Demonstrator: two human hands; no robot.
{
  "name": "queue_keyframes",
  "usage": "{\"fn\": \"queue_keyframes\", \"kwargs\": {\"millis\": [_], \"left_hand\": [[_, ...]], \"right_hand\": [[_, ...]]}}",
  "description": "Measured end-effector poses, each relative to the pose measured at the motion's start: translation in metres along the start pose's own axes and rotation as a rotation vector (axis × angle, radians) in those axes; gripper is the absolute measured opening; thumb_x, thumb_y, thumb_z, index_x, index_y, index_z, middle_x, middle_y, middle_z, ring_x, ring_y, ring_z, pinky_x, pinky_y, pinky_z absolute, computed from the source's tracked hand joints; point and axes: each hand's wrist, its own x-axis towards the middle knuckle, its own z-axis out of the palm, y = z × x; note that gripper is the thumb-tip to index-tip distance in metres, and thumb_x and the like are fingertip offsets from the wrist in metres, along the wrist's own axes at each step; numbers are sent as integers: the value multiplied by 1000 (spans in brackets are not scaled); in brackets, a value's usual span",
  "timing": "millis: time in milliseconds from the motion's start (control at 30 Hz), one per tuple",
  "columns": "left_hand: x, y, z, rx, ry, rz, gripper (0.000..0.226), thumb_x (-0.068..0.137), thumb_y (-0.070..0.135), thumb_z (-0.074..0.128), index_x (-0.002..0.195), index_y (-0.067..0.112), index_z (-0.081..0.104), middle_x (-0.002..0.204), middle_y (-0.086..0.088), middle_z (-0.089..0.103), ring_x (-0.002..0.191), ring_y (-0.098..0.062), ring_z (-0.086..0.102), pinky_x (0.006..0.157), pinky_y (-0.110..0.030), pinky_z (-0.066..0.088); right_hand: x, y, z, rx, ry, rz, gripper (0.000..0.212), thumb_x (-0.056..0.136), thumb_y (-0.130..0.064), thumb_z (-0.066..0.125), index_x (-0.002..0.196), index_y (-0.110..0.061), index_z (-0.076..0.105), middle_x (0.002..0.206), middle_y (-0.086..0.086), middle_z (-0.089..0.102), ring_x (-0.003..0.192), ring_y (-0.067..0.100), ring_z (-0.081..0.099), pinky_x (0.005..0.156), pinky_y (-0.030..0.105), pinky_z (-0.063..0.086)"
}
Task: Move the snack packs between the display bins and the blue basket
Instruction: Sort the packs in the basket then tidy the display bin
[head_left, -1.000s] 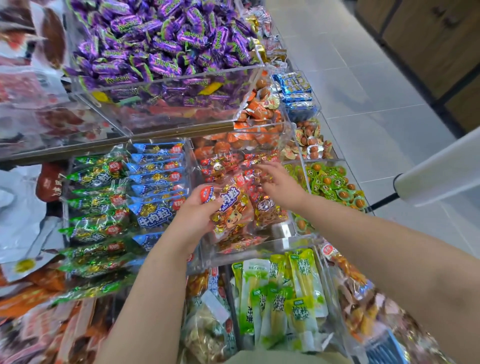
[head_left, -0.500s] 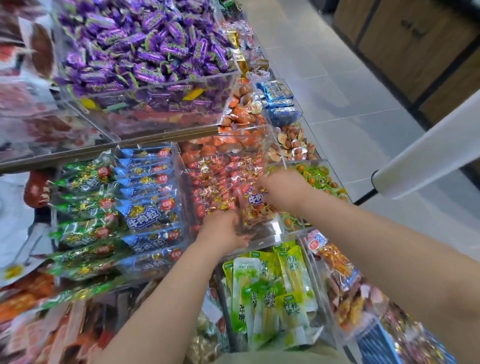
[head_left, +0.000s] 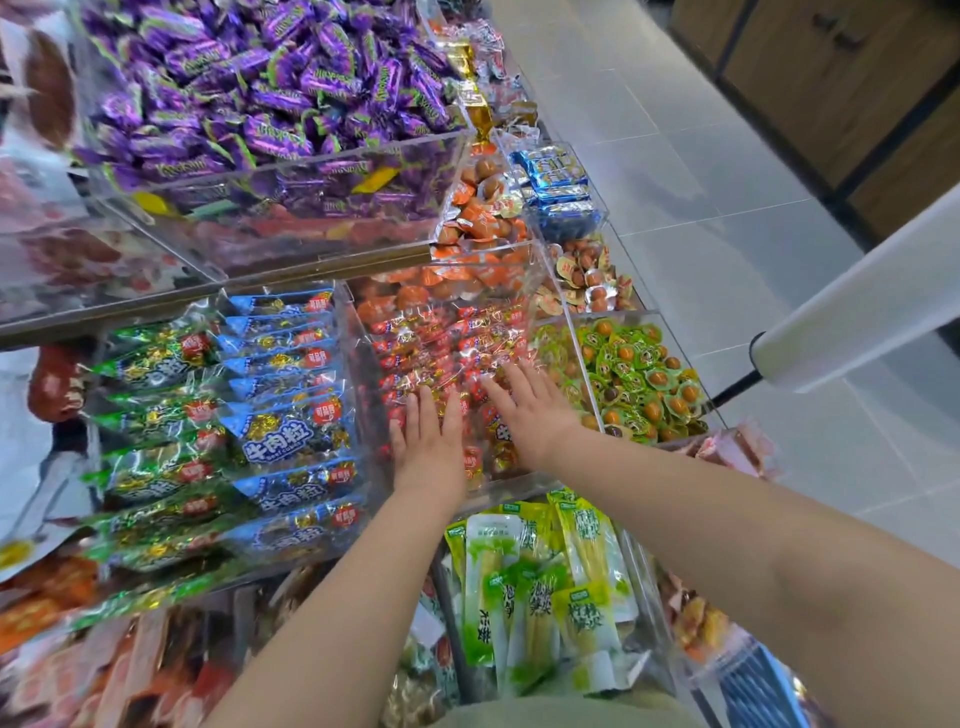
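A clear display bin (head_left: 358, 332) holds several red and orange snack packs (head_left: 447, 338). My left hand (head_left: 428, 447) lies flat on the packs near the bin's front, fingers straight. Just to its right, my right hand (head_left: 527, 410) also presses flat on the packs with fingers spread. Neither hand holds a pack. A corner of the blue basket (head_left: 763, 686) shows at the bottom right, mostly cut off by the frame.
Blue and green beef packs (head_left: 280, 431) fill the bin to the left, green-wrapped snacks (head_left: 639, 374) the bin to the right. Purple candies (head_left: 270, 83) are piled above. Green pickled packs (head_left: 545, 587) lie below. A white roll (head_left: 857, 312) juts in at right over tiled floor.
My left hand set the red pack it held into the bin and let go. Both hands flattened onto the pile, and the view came closer to the shelf.
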Motion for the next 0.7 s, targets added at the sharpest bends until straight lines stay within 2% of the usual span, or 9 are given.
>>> {"fn": "queue_keyframes", "kwargs": {"millis": [67,200,233,367,467,533,633,700], "left_hand": [[6,-5,5,-43,-96,5,102,84,2,53,148,20,-24,156,-12,-30,144,-30,-26,115,-48,-11],[15,-17,8,-87,-207,11,119,81,54,62,144,17,-33,145,-3,-44,139,-23,-35,106,-40,-23],[16,-18,9,-93,-205,13,120,81,58,61,144,17,-32,145,-2,-44,138,-21,-36,105,-39,-24],[20,-17,12,-60,-162,-9,106,90,51,55,147,16,-27,152,-7,-38,140,-21,-33,106,-39,-24],[23,-18,12,-102,-143,-3,107,87,49,60,150,18,-21,156,-5,-31,143,-21,-28,109,-39,-21],[23,-20,10,-156,-133,2,111,82,48,66,151,20,-15,158,-3,-25,144,-19,-25,111,-38,-19],[20,-21,4,-224,-118,3,110,77,47,70,153,25,-7,160,-1,-18,146,-19,-21,113,-39,-16],[15,-18,1,-309,-54,6,100,79,46,69,153,28,3,161,-2,-14,146,-21,-19,116,-41,-11]], "right_hand": [[6,0,8,-50,-39,-7,99,86,-10,51,143,-25,-28,154,11,-25,142,32,-21,116,48,-4],[18,-2,13,-110,-15,33,95,90,-18,48,141,-25,-32,152,13,-29,140,34,-26,116,51,-6],[22,-2,12,-123,-2,42,97,90,-19,49,141,-25,-33,152,14,-30,139,34,-27,115,51,-7],[33,2,7,-119,24,55,106,86,-14,53,136,-27,-39,150,14,-33,139,33,-28,113,50,-10],[30,4,6,-118,-5,28,109,83,-8,55,136,-28,-39,149,15,-35,138,34,-30,114,51,-11],[26,5,5,-136,-55,7,115,82,-16,63,137,-28,-38,148,16,-37,137,35,-31,115,51,-9],[15,7,0,-50,-91,-40,118,79,-25,71,142,-29,-29,150,13,-34,139,33,-27,117,49,-4],[4,8,-5,33,-44,-67,100,83,-23,64,149,-25,-10,156,10,-18,143,31,-18,118,47,2]]}}
